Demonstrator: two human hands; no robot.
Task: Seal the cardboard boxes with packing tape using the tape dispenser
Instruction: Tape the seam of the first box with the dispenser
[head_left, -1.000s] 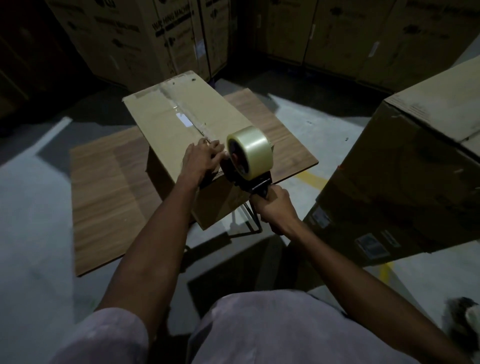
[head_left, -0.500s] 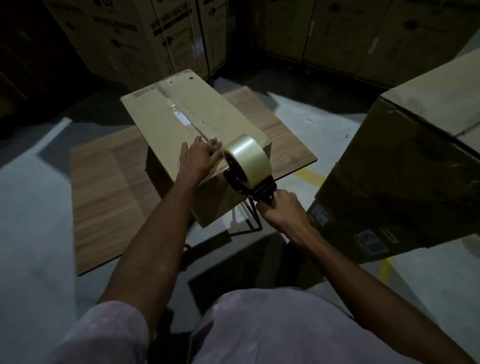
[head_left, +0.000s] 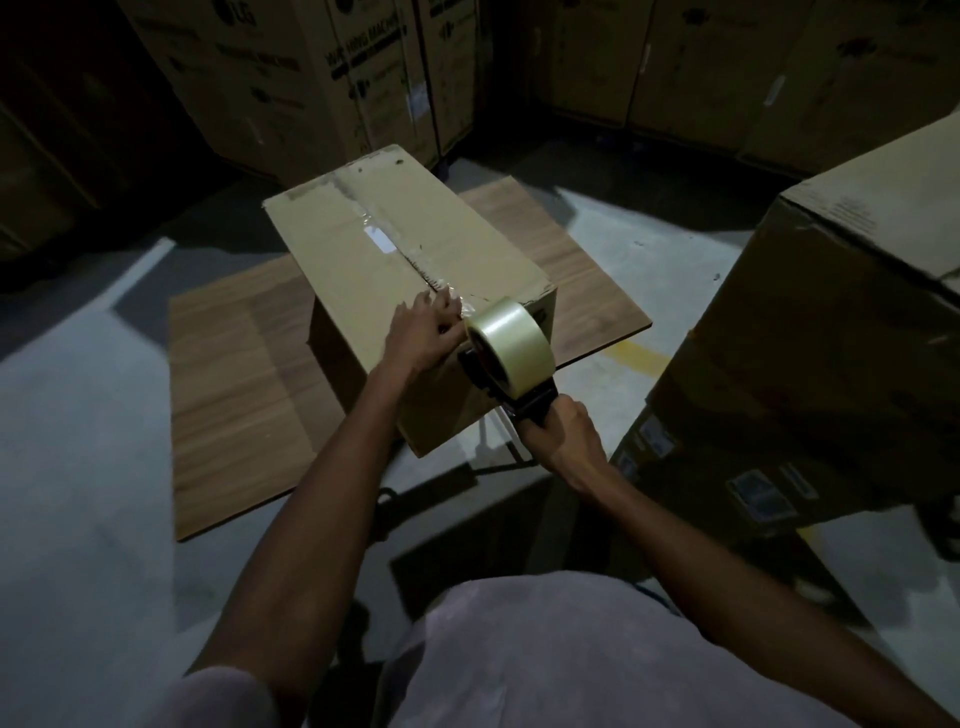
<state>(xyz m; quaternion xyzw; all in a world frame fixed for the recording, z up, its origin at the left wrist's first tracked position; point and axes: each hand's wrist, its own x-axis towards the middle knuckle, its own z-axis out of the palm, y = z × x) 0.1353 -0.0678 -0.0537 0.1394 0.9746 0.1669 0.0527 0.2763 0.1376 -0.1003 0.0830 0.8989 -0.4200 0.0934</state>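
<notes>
Cardboard box (head_left: 384, 270) flaps closed; left hand (head_left: 423, 332) presses top; right hand (head_left: 563, 434) grips tape dispenser (head_left: 506, 364)

Tape dispenser (head_left: 524, 402) handle hidden in right hand (head_left: 563, 439); big side carton (head_left: 831, 364) cropped.

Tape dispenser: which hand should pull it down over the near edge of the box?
Right. The right hand already grips the tape dispenser handle at the near edge of the cardboard box. The left hand rests on the box top beside the seam.
</notes>
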